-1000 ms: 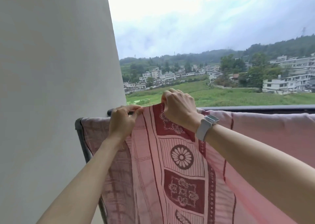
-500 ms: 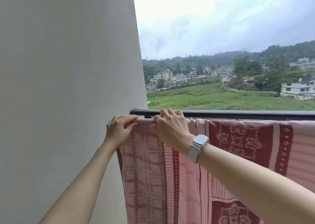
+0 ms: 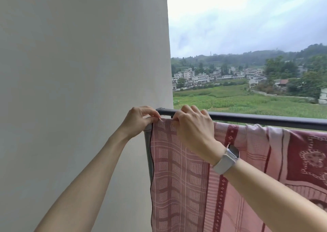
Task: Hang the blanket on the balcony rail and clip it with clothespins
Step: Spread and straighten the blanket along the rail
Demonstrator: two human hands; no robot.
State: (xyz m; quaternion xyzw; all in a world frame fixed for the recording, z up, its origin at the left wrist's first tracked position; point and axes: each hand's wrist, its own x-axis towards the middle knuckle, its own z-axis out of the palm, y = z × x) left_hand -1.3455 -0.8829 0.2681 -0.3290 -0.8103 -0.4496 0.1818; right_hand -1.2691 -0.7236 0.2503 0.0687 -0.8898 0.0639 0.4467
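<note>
in the head view a pink and maroon patterned blanket (image 3: 185,178) hangs over a lower bar just beneath the dark balcony rail (image 3: 265,119), its left edge running down beside a grey upright post (image 3: 148,152) next to the pale wall (image 3: 79,90). the cloth spreads rightward along the railing, bunched in folds past the middle and showing a darker maroon panel with a floral motif at the far right. the left hand (image 3: 136,121) pinches the blanket's top left corner between thumb and fingertips, right where the rail meets the wall. the right hand (image 3: 192,127) is just beside it, curled over the top edge of the cloth with the fingers (image 3: 194,108) hooked over the rail, gripping the fabric against it; the two hands nearly touch at the corner. a white-banded smartwatch (image 3: 228,158) sits on the right wrist, and both bare forearms reach up from the bottom of the frame. whether either hand also holds a clothespin cannot be told; a small pale sliver shows at the left fingertips but it is too small to identify. beyond the rail lie a green field (image 3: 238,101), a cluster of white multi-storey houses (image 3: 203,77), tree-covered hills (image 3: 247,56) and an overcast sky (image 3: 238,16).
</note>
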